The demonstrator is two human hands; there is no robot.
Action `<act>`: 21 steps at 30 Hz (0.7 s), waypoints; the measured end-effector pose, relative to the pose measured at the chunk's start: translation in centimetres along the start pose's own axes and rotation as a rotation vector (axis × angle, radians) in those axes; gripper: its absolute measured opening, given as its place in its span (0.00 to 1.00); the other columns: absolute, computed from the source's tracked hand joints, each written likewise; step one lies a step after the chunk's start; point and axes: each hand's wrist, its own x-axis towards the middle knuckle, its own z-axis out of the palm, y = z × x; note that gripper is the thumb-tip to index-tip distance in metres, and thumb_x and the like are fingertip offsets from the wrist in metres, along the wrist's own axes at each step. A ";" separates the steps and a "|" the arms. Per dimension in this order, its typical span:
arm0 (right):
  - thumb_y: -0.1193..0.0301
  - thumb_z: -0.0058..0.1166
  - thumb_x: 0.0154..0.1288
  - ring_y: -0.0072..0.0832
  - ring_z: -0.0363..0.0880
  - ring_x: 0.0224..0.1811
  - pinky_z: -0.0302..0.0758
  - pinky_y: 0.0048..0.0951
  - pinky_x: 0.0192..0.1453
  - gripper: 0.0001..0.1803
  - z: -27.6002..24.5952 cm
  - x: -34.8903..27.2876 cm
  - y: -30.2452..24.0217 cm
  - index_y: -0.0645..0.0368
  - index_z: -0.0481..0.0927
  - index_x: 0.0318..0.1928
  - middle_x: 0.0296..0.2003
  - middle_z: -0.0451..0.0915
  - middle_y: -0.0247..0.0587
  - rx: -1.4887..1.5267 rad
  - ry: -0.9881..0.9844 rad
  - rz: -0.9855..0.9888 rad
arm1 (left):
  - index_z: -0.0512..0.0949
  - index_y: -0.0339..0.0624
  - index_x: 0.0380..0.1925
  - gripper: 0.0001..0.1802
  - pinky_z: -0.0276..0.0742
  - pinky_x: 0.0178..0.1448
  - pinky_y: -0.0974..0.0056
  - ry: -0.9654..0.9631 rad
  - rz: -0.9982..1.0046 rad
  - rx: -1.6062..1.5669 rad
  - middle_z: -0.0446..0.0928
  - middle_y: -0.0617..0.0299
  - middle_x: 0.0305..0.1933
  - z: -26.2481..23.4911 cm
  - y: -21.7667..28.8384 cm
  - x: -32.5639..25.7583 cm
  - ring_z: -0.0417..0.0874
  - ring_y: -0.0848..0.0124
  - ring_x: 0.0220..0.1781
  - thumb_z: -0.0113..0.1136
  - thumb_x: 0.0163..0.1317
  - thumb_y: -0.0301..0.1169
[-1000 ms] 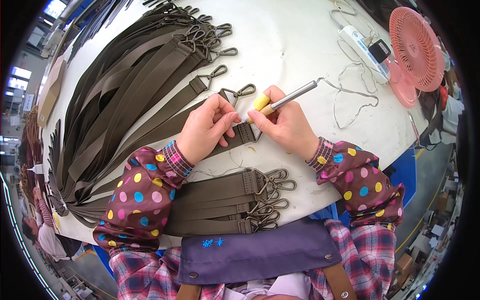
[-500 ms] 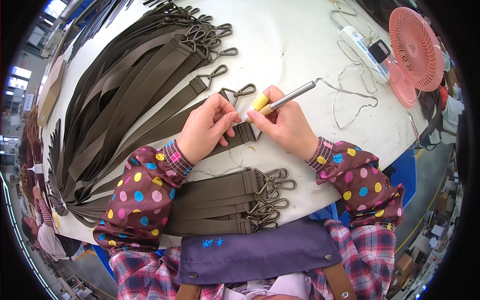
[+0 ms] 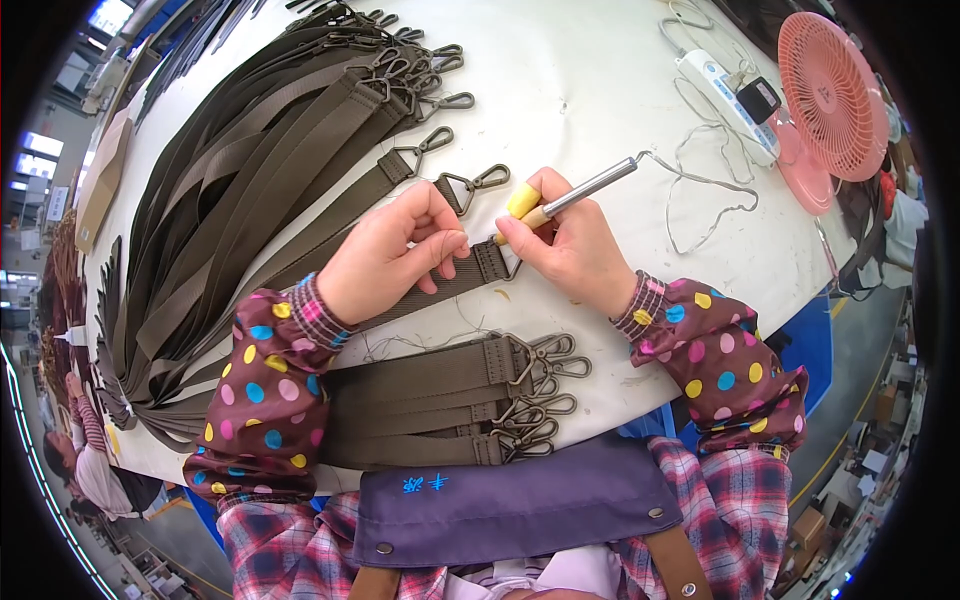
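Strap (image 3: 488, 260) lies on the table (image 3: 610, 110) between the two hands, its stitched end by the right fingertips; a triangular ring shows there, any hook on it hidden by the hand. Right hand (image 3: 575, 255): thumb and fingers clamped on the wooden grip of a corded tool (image 3: 600, 185), yellow cover (image 3: 522, 200) on one finger. Tool's tip down at the stitched end; contact cannot be told. Left hand (image 3: 395, 250): fingers curled, thumb and forefinger close together above the strap; whether they meet or pinch a thread, too small to tell. Progress: stitching and ring in place on this end; work on it looks unfinished, judging by the tool's position. Loose threads (image 3: 430, 343) lie on the table just nearer the body. Big pile (image 3: 250, 170) fans out at left, near stack (image 3: 410, 385) in front of the body; hooks fitted on both. Which group is finished and which waiting, cannot tell; by count alone, many straps besides this one.
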 end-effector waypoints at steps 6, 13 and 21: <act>0.72 0.56 0.63 0.14 0.72 0.25 0.69 0.18 0.29 0.10 0.1 -0.4 0.7 0.61 0.67 0.35 0.25 0.77 0.34 0.090 0.018 -0.040 | 0.74 0.46 0.40 0.10 0.76 0.43 0.60 -0.275 0.139 0.821 0.74 0.60 0.39 -1.6 2.4 -2.4 0.80 0.61 0.39 0.60 0.59 0.29; 0.69 0.58 0.60 0.16 0.71 0.21 0.68 0.21 0.25 0.13 -0.3 -0.9 0.7 0.61 0.68 0.33 0.21 0.76 0.35 0.054 -0.025 -0.031 | 0.74 0.47 0.40 0.11 0.76 0.42 0.60 -0.175 0.174 0.647 0.71 0.58 0.40 0.4 0.8 0.4 0.79 0.61 0.38 0.62 0.57 0.30; 0.69 0.59 0.59 0.19 0.72 0.20 0.69 0.23 0.25 0.12 -0.2 -0.9 0.3 0.61 0.68 0.33 0.20 0.76 0.37 0.031 -0.064 -0.030 | 0.75 0.46 0.35 0.07 0.74 0.44 0.60 -0.271 0.253 0.597 0.70 0.57 0.38 -0.1 -0.3 2.3 0.77 0.60 0.39 0.62 0.58 0.30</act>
